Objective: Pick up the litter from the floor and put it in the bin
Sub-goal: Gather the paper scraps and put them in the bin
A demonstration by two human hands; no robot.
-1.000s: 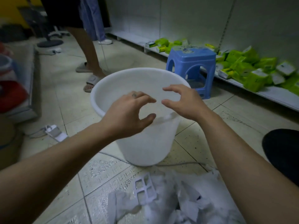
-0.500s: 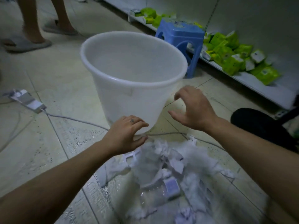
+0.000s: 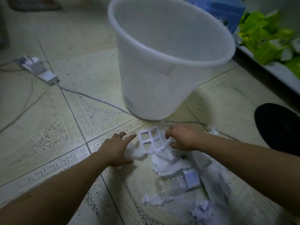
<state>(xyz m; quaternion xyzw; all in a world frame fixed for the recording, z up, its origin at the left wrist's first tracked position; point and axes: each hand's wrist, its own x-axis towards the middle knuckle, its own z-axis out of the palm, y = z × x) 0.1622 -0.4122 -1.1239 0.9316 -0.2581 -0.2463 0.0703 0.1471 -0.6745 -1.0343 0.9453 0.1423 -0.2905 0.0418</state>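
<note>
Bin (image 3: 162,65) standing upright, mouth up. Litter (image 3: 170,161) lying heaped on the floor (image 3: 65,127), touching the bin's base, with its long axis running from there back toward the wearer, slightly right. Left hand (image 3: 116,150) resting straight-fingered on the heap's left edge, gripping nothing. Right hand (image 3: 183,138) curling its fingers into paper beside a flat white grid (image 3: 151,140).

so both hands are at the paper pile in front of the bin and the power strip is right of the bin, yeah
No: the head view shows the power strip left of the bin. The left hand and right hand are at the paper pile in front of it.
</note>
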